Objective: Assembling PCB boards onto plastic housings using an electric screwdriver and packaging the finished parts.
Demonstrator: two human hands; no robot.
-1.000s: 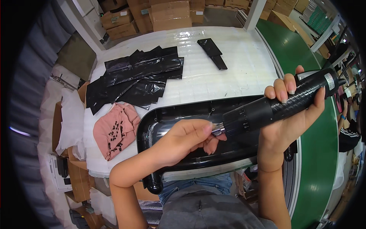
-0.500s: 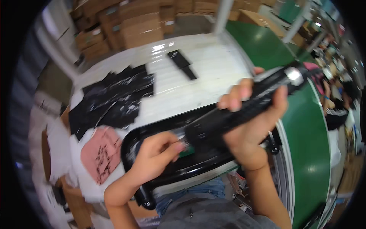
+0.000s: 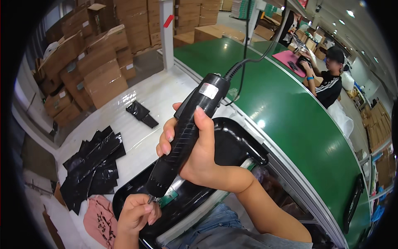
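Observation:
My right hand (image 3: 203, 155) is wrapped round a black electric screwdriver (image 3: 181, 139), which slants from upper right to lower left. A cord leaves its top end. At its metal tip, my left hand (image 3: 134, 213) pinches thumb and fingers together; whatever sits between them is too small and hidden to name. Beneath both hands lies a large glossy black plastic housing (image 3: 232, 139) with rounded corners. A small green circuit board (image 3: 169, 196) shows inside it, partly covered by the screwdriver and my hand.
Black plastic bags (image 3: 93, 159) lie on the white-covered table (image 3: 161, 89), a smaller black packet (image 3: 141, 113) farther back. A pink cloth (image 3: 99, 220) is at left. Rightward runs a green worktop (image 3: 257, 99); a co-worker (image 3: 331, 79) works across it. Cardboard boxes (image 3: 103, 83) stand behind.
The view has swung to the right. The screwdriver now stands steeper, its tip at my left fingers. My left hand has drawn back from the circuit board toward the housing's near left.

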